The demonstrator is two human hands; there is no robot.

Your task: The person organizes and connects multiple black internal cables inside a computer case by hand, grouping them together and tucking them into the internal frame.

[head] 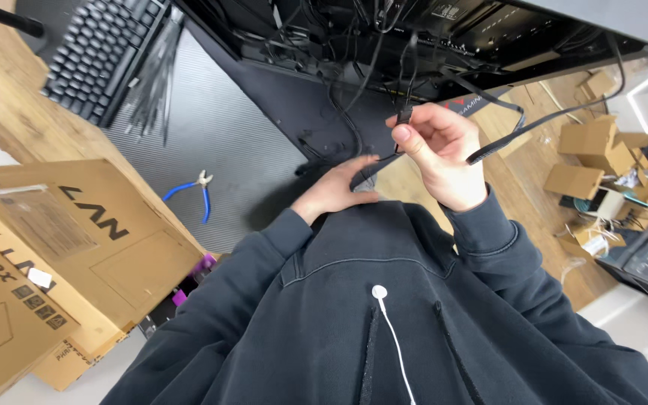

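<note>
The person stands over an open computer case (pixel 384 37) at the far edge of a dark desk mat (pixel 211 127), sorting its wiring. The right hand (pixel 436 154) is raised, thumb and fingers pinched shut on a thin black cable (pixel 406 94) just below its small plug, which points up toward the tangle of wires inside the case. A second, flat black cable (pixel 500 142) passes beside this hand and loops off to the right; whether the hand also grips it I cannot tell. The left hand (pixel 339 187) sits lower, near the chest, fingers loosely curled around the lower run of the same thin cable, which stretches between the 2 hands.

The step in hand looks like lining up 1 connector or routing 1 lead, with the plug not yet seated anywhere. The next move probably calls for a steady pinch on the plug, slack fed from the lower hand, and care not to snag neighbouring wires.

Blue-handled cutters (pixel 196 191) lie on the mat well apart from both hands, a bundle of black cable ties (pixel 155 79) rests beside the keyboard (pixel 99 52), and a cardboard box (pixel 69 240) sits to the left.
</note>
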